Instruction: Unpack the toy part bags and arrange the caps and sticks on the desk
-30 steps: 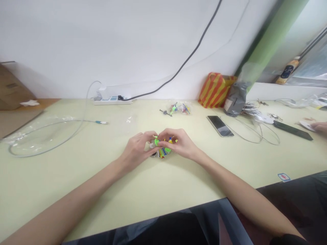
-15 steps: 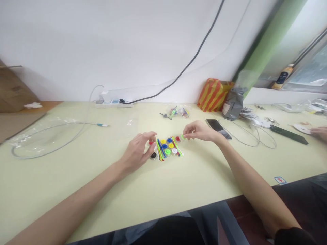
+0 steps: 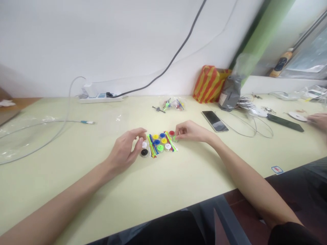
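Small round pieces with coloured tops and clear rims stand grouped on the table, among them a yellow one (image 3: 164, 141), a blue one (image 3: 157, 142) and a red one (image 3: 172, 133). Two bundles of thin coloured plastic sticks (image 3: 153, 146) lie between them. At the group's right end, my right hand (image 3: 190, 131) pinches a green round piece (image 3: 175, 139) at table level. My left hand (image 3: 125, 146) is at the left end, thumb and fingers apart, beside a white piece (image 3: 144, 145) and a black piece (image 3: 144, 152). Its fingers hide part of that end.
Behind lie a clear bag of coloured parts (image 3: 175, 104) and a dark small part (image 3: 158, 109). A phone (image 3: 215, 121), striped bag (image 3: 209, 85) and grey bag (image 3: 230, 93) are to the right. A power strip (image 3: 100, 98) and cable (image 3: 58, 139) lie left. Another person's hand (image 3: 318, 120) is far right.
My right hand has brought the green piece down beside the red one. A white piece now shows by my left thumb, where a red one showed before. The whole view has shifted slightly.
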A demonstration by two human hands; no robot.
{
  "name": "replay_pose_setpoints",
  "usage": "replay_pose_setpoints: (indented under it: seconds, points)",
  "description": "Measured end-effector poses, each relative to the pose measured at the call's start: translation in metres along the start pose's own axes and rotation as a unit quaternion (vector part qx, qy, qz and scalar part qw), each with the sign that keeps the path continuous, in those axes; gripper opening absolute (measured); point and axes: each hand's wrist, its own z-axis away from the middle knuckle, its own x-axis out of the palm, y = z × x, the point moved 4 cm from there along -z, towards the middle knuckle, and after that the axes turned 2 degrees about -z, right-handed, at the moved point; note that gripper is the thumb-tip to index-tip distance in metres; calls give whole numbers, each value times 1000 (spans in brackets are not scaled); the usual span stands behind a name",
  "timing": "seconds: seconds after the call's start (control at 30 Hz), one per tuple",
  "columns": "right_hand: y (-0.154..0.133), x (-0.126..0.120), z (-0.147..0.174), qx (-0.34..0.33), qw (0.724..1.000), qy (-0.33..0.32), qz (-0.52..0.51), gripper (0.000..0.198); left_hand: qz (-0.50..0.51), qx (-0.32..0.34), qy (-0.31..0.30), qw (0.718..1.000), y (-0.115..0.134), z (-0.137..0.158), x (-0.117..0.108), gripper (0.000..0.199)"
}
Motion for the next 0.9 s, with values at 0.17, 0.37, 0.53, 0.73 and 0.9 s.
replay_pose_setpoints:
  seconds: [0.17,0.37,0.53,0.73,0.9]
  points:
    - [1,1,0,-5,1000,9,3,25,-6,-4,-8,1000,-1,-1,0,28]
    - [1,1,-1,-10,1000,13,11,28,-4,-4,-14,1000,-1,-1,0,25]
    - [2,2,-1,-16,1000,13,12,30,-6,-16,-28,999,-2,0,0,19]
    - [-1,-3,1,-15,1000,22,8,31,-9,-14,-26,1000,-2,0,0,19]
    - [5,-12,1,-4,992,93,80,33,-5,-9,-24,1000,-1,0,0,19]
